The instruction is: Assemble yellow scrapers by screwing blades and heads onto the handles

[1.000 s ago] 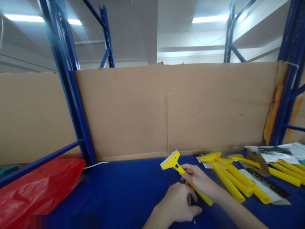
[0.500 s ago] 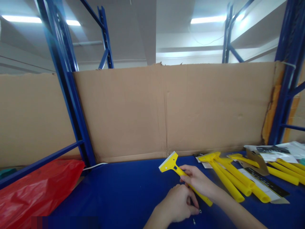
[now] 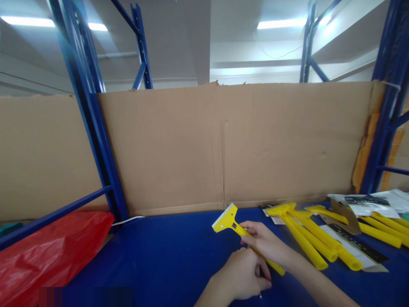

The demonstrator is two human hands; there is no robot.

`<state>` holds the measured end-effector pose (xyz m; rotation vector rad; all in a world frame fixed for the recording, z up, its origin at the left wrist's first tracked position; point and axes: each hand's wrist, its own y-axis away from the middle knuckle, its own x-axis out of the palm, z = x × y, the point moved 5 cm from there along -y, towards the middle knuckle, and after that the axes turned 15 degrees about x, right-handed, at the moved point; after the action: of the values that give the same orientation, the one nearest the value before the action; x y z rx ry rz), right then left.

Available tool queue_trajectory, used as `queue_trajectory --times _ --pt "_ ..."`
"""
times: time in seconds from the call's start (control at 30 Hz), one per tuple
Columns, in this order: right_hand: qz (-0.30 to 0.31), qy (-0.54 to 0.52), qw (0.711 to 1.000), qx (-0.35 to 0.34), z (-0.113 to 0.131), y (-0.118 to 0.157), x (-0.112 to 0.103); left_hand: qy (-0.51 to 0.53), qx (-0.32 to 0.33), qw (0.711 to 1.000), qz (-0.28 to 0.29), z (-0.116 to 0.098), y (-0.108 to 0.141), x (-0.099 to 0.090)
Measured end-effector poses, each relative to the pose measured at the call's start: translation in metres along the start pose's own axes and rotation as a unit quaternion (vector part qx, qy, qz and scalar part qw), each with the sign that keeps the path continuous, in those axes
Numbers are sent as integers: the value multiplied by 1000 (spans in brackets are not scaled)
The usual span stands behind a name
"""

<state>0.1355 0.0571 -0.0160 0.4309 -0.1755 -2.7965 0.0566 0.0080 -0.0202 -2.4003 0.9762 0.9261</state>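
Note:
My right hand (image 3: 263, 241) is closed around the handle of a yellow scraper (image 3: 228, 218), whose wide head with a pale blade edge points up and left. Just below and left of it, my left hand (image 3: 244, 273) reaches down to the blue surface (image 3: 166, 256), thumb and fingers pressed together at their tips. Whatever lies between those fingertips is hidden. A small metal piece, perhaps a screw (image 3: 260, 295), shows partly beside the left thumb. The scraper's handle passes behind the left hand's fingers.
Several yellow scrapers (image 3: 306, 238) lie to the right, beside a black-and-white package (image 3: 354, 247) and more yellow handles (image 3: 383, 230). A red plastic bag (image 3: 60, 247) is at the left. Cardboard (image 3: 179, 149) stands along the back between blue rack posts (image 3: 96, 128).
My left hand has shifted slightly right; its fingertips now cover the spot where a small ring-shaped metal piece showed. The right hand with the scraper has barely moved.

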Motion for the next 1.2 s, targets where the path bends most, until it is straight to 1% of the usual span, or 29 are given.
queue_trajectory --times 0.27,0.37,0.43,0.47,0.53,0.57,0.63,0.67,0.7,0.77,0.8,0.83,0.9,1.0,1.2 --pt "1 0 1000 20 5 5 2 21 -45 998 25 2 4 -3" --pt "3 1 1000 24 5 5 2 44 -46 998 21 2 6 -4" --pt "3 -3 1000 12 6 5 2 81 -39 996 4 4 5 -7" --pt "2 -9 1000 3 7 4 2 105 -33 994 -14 4 5 -10" --pt "-1 -27 1000 -11 8 3 0 151 -9 986 -69 6 3 -19" --pt "-1 -32 999 -10 8 2 -1 168 5 980 -105 6 2 -25" --pt "-1 -26 1000 14 5 1 -2 178 34 966 -184 8 1 -41" --pt "-2 -16 999 32 4 1 -2 171 42 958 -228 10 2 -50" --pt "-3 -3 999 48 3 1 -1 160 52 944 -285 13 5 -60" --pt "-2 17 998 67 3 3 1 112 55 905 -408 20 14 -81" --pt "3 21 997 69 3 5 2 74 61 887 -452 23 20 -89" --pt "4 20 997 72 4 6 4 29 68 874 -479 25 24 -95" --pt "7 17 997 74 5 8 7 -31 64 861 -503 30 30 -102" --pt "16 24 997 66 5 9 11 -69 59 858 -505 34 33 -105" --pt "29 52 998 30 6 11 12 -25 75 868 -490 34 28 -102"
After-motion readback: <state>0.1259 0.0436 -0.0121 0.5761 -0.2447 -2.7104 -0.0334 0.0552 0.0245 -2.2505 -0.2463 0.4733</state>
